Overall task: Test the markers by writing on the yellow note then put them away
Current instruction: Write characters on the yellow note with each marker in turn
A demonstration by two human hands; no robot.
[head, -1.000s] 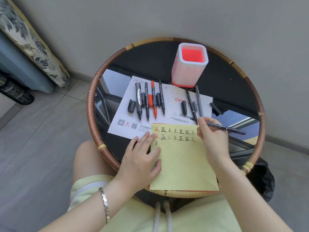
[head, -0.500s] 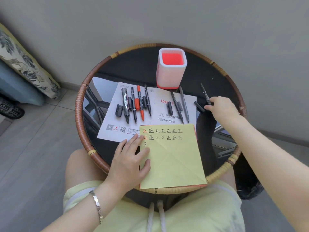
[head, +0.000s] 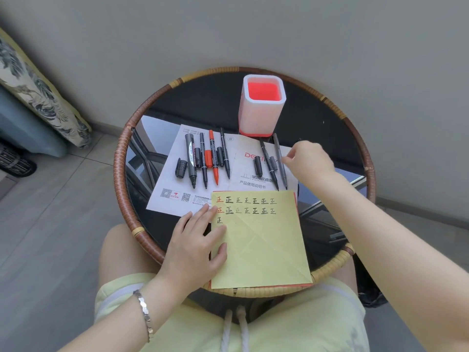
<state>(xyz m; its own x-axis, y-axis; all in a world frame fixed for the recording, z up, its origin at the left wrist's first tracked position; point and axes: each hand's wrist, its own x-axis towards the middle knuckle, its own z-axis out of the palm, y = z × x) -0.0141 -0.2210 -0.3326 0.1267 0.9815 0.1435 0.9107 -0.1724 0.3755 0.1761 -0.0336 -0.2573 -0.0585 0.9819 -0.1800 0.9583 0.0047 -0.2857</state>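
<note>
Left hand [head: 196, 246]: fingers spread, pressing flat on the yellow note [head: 261, 243].
Right hand [head: 311, 158]: curled beside the markers [head: 272, 162]; grip unclear.

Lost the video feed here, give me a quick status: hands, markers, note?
Left hand flat on yellow note. Right hand at the right-side markers, grip unclear. Pen holder empty; nothing blocking.

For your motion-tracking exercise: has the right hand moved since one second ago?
Yes. The right hand has left the yellow note's top right corner and gone up toward the pen holder, now beside the grey marker.
</note>
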